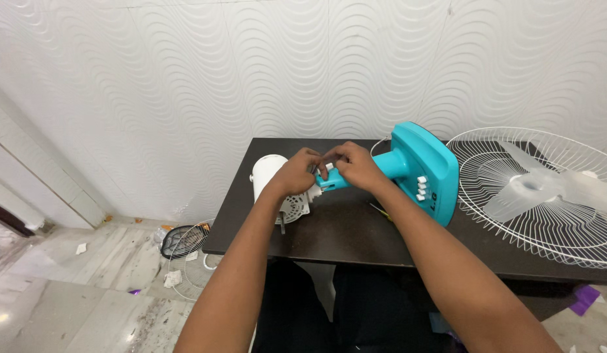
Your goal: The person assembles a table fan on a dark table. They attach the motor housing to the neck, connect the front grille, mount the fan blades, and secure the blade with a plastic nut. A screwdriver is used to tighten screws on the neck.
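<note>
Both forearms reach forward over the bench, converging. The left hand and right hand meet above its middle, knuckles up, fingers curled inward, tips nearly touching.

A: Open table in front of both hands, bare dark strip along the near edge.
B: Right side?
A: Blocked. Teal fan base lies tipped just right of the right hand; white wire grille with the translucent blade fills the corner.
B: Left?
A: White motor housing sits under the left hand; the table edge is just beyond.
</note>
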